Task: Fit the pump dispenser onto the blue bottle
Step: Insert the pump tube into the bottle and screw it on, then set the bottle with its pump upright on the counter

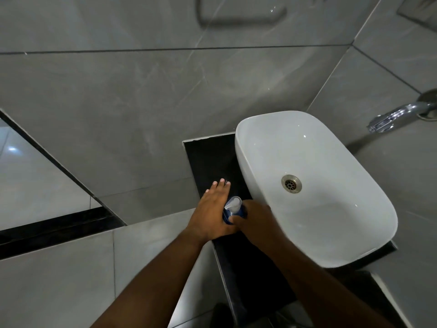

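Bathroom, looking down past both forearms. The blue bottle (233, 215) stands on the black tabletop (238, 256), just beside the near-left wall of the white basin (307, 185). Little of the bottle shows: a band of blue between my two hands.

The pump dispenser (233, 204) sits on top of the bottle, its pale head and spout showing clear of my fingers. So the main part looks done: pump and bottle are together, not apart. I cannot see the collar or the neck, so I cannot tell whether the thread is turned fully home or only resting in the mouth.

My right hand (254, 220) wraps the bottle from the basin side, fingers curled round the body just under the pump; it is gripping the bottle. My left hand (210, 209) lies flat against the bottle's other side, fingers straight and spread, pointing away from me over the tabletop. It is slack and grasps nothing, at most bracing with the palm.

My reading: late in the task. What is left, if anything, is a last tightening of the collar and letting go. The spout seems to point away to the left.

Basin dry as far as I can see; chrome tap (399, 114) on the wall at far right.
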The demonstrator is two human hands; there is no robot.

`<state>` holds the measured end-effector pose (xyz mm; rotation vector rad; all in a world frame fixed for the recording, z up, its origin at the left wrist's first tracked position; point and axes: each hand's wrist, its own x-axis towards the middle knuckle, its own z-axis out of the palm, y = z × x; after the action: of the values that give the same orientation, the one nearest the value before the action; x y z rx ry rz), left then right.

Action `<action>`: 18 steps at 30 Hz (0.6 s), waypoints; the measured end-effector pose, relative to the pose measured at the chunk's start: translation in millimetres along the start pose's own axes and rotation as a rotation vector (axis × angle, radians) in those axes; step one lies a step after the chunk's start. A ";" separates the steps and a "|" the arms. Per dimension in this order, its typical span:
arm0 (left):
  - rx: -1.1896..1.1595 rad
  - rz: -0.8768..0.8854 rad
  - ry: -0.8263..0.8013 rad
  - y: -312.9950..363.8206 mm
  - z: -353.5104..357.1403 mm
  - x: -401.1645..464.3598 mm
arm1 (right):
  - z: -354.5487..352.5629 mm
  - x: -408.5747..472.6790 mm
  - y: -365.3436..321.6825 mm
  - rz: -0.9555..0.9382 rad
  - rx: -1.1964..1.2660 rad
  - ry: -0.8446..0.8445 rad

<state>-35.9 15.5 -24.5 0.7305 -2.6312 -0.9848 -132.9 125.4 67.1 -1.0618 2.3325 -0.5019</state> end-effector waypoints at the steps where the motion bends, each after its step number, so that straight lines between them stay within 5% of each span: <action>1: -0.007 -0.002 -0.009 -1.1 -0.5 0.6 | 3.7 1.2 0.1 -0.009 0.012 0.002; 11: 0.028 0.041 0.008 -20.7 -21.7 35.5 | 21.0 34.1 -7.8 -0.087 0.167 0.167; 18: -0.020 -0.096 0.130 -50.0 -44.4 59.9 | 27.1 108.5 -31.8 -0.030 0.188 0.225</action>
<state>-51.2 -73.0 -22.0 0.8923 -2.4916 -0.9535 -158.5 18.5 29.1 -0.9956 2.4047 -0.8741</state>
